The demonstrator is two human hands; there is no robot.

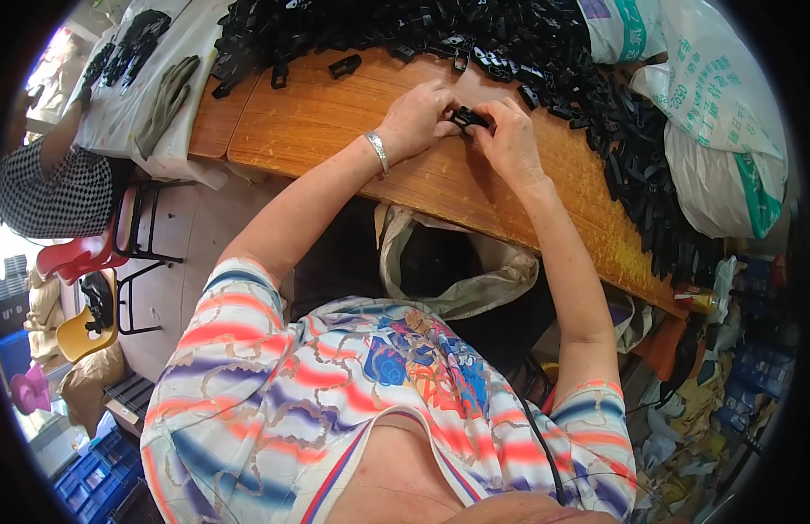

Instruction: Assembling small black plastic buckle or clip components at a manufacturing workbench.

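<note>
Both hands meet over an orange wooden table (335, 122). My left hand (416, 120), with a silver bracelet on the wrist, and my right hand (508, 133) pinch one small black plastic buckle part (469, 116) between their fingertips. A big heap of the same black plastic parts (527, 44) lies just beyond the hands and runs down the table's right side. Two loose black parts (344, 65) lie on the bare wood to the left.
White printed sacks (719, 113) stand at the right. An open beige bag (462, 271) hangs under the table edge by my lap. Grey gloves (165, 105) lie on a white sheet at left, near another person in a checked top (51, 188). Red and yellow chairs stand on the floor at left.
</note>
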